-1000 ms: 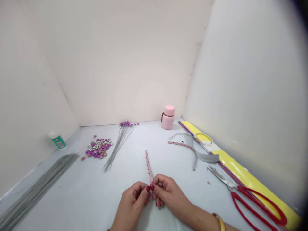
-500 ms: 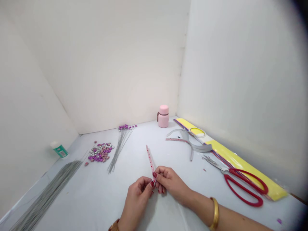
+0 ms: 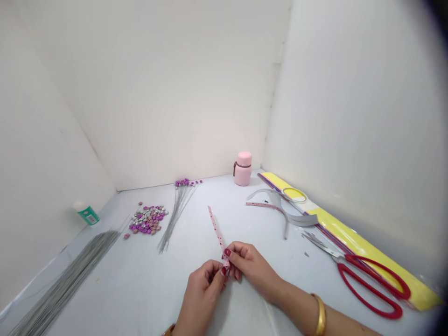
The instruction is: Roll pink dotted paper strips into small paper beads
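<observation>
A narrow pink paper strip with small red marks sticks out away from the hands, its lower end folded between the fingertips. My left hand pinches the folded end from the left. From the right, my right hand pinches the strip just above that fold, thumb on top. The two hands meet at the fingertips, which partly hide the fold. Red-handled scissors lie on the right, and a second pink strip rests among grey strips.
Thin wires lie at left, near a glue bottle. Purple, pink and silver pieces form a pile. Purple-tipped wires, a pink flask and a yellow packet stand or lie farther back.
The view has shifted slightly, moving the objects on the right outward. The strip leans more to the left, and the folded part shows more between the fingertips. Both hands still pinch it.
</observation>
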A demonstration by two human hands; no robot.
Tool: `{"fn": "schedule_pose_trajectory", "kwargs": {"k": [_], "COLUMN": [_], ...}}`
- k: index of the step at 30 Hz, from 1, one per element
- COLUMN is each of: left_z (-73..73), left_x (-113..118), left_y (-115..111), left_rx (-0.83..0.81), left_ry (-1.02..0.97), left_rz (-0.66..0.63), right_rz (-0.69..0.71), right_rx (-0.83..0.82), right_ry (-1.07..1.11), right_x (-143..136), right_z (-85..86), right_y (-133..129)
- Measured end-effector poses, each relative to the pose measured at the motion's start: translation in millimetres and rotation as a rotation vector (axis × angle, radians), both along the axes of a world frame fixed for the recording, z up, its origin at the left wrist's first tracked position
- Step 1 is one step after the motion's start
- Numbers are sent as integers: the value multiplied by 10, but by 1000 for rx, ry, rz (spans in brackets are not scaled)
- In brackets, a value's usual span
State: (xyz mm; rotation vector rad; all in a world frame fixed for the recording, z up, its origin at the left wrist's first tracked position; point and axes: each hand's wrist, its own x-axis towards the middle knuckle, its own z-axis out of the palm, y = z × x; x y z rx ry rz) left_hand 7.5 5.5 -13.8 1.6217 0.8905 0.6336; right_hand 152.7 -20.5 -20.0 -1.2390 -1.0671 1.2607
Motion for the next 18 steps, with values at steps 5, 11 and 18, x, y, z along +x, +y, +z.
{"fn": "schedule_pose_trajectory", "kwargs": {"k": [5,11,18], "left_z": [52,45,-22], "left_x": [17,23,15], "left_y": [-24,-10,12], "left_rx": [-11,-26,-33], "left_ry": [4,9,-21], "left_rz": [41,12,2], "right_rz": [28,16,74], "right_rx": [4,32,35], "right_ry": [-19,-60,-74], "right_x": [5,7,37], "right_z": [-38,-34,-6], "right_y": [-34,-56,-56]}}
